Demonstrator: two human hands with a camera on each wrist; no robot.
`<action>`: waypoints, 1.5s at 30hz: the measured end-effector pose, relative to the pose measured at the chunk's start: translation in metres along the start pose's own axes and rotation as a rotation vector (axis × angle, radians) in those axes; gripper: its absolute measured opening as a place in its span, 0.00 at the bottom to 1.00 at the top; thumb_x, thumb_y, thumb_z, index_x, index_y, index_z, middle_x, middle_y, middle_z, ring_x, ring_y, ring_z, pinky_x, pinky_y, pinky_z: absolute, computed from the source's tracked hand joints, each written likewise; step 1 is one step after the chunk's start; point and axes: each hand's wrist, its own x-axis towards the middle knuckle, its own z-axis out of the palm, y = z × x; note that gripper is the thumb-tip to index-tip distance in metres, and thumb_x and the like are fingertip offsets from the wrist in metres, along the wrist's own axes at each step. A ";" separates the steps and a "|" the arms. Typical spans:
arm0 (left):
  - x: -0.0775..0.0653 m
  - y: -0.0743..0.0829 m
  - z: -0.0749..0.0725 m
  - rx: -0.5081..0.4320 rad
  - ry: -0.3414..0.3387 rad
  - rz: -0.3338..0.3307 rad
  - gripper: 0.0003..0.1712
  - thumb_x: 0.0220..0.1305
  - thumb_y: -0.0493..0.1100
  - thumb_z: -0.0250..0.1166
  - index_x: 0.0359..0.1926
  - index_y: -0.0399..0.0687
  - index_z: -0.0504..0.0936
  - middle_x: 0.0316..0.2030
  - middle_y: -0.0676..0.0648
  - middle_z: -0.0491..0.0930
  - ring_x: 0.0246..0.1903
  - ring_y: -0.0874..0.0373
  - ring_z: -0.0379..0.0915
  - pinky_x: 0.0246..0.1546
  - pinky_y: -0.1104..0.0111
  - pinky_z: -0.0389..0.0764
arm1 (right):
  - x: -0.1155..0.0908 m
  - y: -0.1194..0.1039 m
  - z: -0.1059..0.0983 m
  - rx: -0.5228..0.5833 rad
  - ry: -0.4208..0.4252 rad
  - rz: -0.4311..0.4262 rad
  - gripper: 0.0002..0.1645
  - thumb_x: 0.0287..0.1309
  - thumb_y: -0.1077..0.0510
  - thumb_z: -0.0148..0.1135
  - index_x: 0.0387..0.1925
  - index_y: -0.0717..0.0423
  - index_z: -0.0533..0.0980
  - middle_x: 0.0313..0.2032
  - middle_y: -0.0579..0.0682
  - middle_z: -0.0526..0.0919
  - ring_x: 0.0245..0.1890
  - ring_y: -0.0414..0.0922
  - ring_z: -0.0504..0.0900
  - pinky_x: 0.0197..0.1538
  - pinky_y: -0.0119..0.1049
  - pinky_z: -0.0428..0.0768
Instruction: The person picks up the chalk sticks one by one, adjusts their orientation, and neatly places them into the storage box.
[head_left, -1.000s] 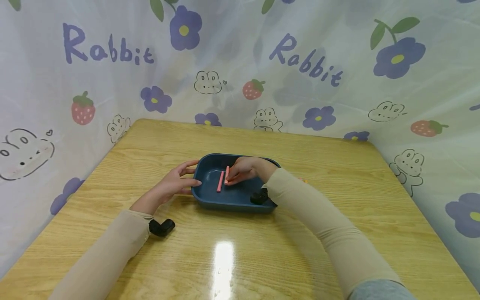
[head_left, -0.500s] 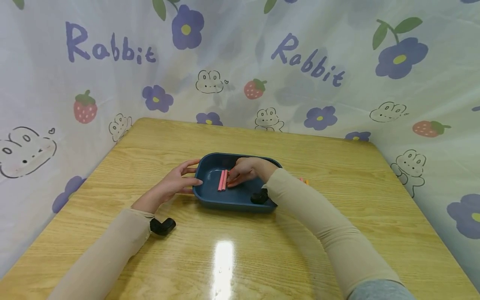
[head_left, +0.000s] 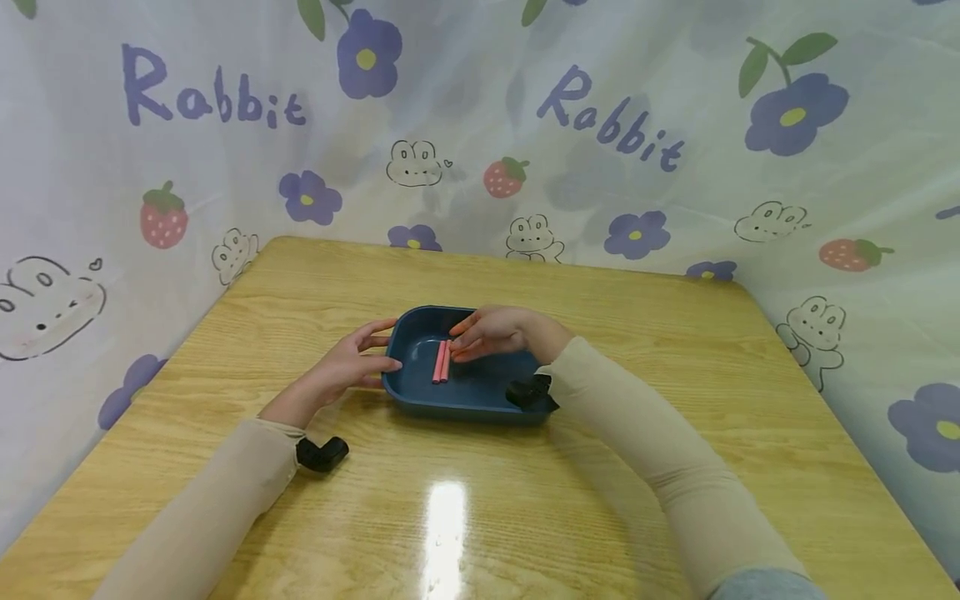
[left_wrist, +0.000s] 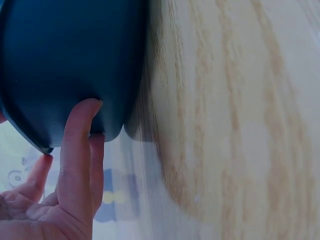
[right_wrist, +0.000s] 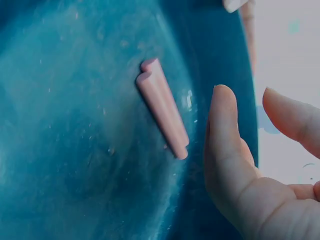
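Two pink sticks, which look like chalk, lie side by side on the bottom of a dark blue rectangular tub. My left hand grips the tub's left wall, with the thumb over the rim and the fingers against the outside. Above the tub's inside, just right of the sticks, hovers my right hand, with thumb and fingers apart and nothing between them. In the right wrist view the sticks touch along their length, apart from the right hand's fingers. The right arm hides part of the tub's right end.
The tub stands on a light wooden table. A white curtain with flowers, rabbits and strawberries hangs along the back and sides. Black wrist cameras are strapped to the arms.
My right hand has set its pink stick beside the other, let go, and spread its fingers upward. Small pink and orange ends formerly seen by the right sleeve are now hidden. The left hand stays.
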 end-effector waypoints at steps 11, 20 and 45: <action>-0.001 0.001 -0.001 0.020 -0.001 0.003 0.45 0.59 0.36 0.64 0.72 0.51 0.50 0.65 0.33 0.53 0.45 0.45 0.75 0.40 0.57 0.80 | -0.035 0.004 -0.005 0.010 -0.071 -0.126 0.32 0.66 0.72 0.43 0.68 0.70 0.46 0.64 0.71 0.56 0.63 0.61 0.61 0.58 0.43 0.71; -0.002 0.001 0.000 0.010 -0.002 0.002 0.46 0.59 0.37 0.64 0.72 0.50 0.49 0.65 0.33 0.53 0.46 0.45 0.75 0.41 0.57 0.80 | -0.058 0.016 -0.016 0.038 -0.043 -0.185 0.33 0.65 0.72 0.43 0.68 0.71 0.46 0.63 0.73 0.54 0.63 0.63 0.59 0.60 0.44 0.69; -0.002 0.000 0.002 -0.008 -0.009 0.010 0.45 0.59 0.36 0.64 0.72 0.48 0.49 0.65 0.32 0.52 0.49 0.42 0.73 0.42 0.56 0.80 | -0.123 0.068 -0.065 0.141 0.075 -0.295 0.33 0.66 0.71 0.41 0.67 0.73 0.42 0.50 0.59 0.69 0.44 0.43 0.78 0.60 0.42 0.69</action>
